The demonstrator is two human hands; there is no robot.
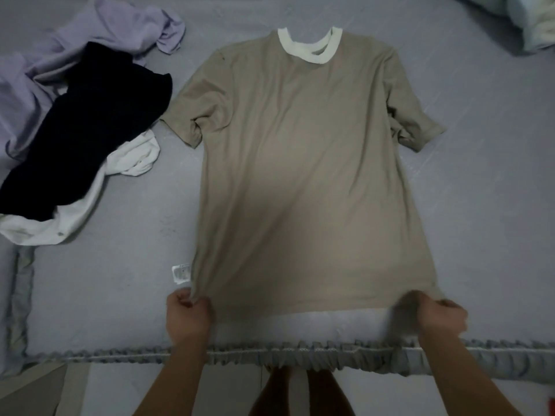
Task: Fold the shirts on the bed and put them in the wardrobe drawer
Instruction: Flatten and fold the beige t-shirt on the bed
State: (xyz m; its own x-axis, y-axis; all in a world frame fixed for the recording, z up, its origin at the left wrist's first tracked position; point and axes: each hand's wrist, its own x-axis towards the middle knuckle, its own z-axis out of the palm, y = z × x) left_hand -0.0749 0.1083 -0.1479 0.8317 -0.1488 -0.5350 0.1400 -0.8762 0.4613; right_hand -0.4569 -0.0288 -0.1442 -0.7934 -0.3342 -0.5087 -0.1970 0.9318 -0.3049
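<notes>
Lilac, black and white shirts lie heaped at upper left, awaiting folding. At centre, the beige shirt lies flat on the bed, presumably spread for folding. Left hand and right hand, fingers curled, pinch its hem corners, arms extended.

Beige shirt, white collar

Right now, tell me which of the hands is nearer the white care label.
Left. The left hand grips the beige shirt at its hem corner, just below the care label. The right hand grips the opposite hem corner, across the shirt's full width.
</notes>
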